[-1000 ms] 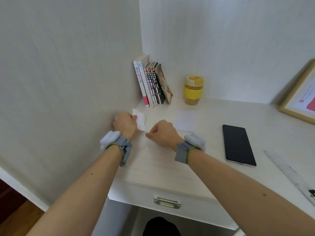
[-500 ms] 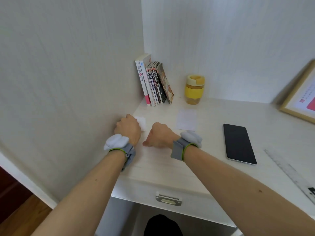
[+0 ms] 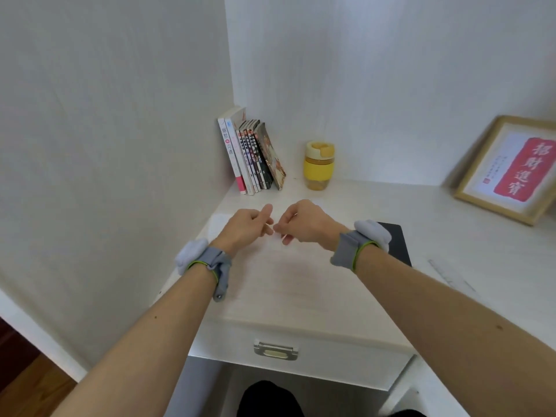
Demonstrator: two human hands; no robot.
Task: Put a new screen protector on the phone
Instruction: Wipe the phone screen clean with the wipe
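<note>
head view: the left hand [image 3: 245, 225] and right hand [image 3: 304, 221] meet fingertip to fingertip above the desk [image 3: 301, 284], fingers curled; whether they pinch anything i cannot tell. the phone [image 3: 398, 245] lies face up on the desk, partly hidden behind the right wrist band [image 3: 358, 246].

White tabletop [image 3: 301, 284] with a drawer handle [image 3: 276, 351] at its front. Books [image 3: 251, 156] stand in the back corner; yellow cup [image 3: 319, 165] just beside them. Framed picture [image 3: 511, 170] leans at right. Ruler [image 3: 451, 276], blurred, perhaps transparent.
</note>
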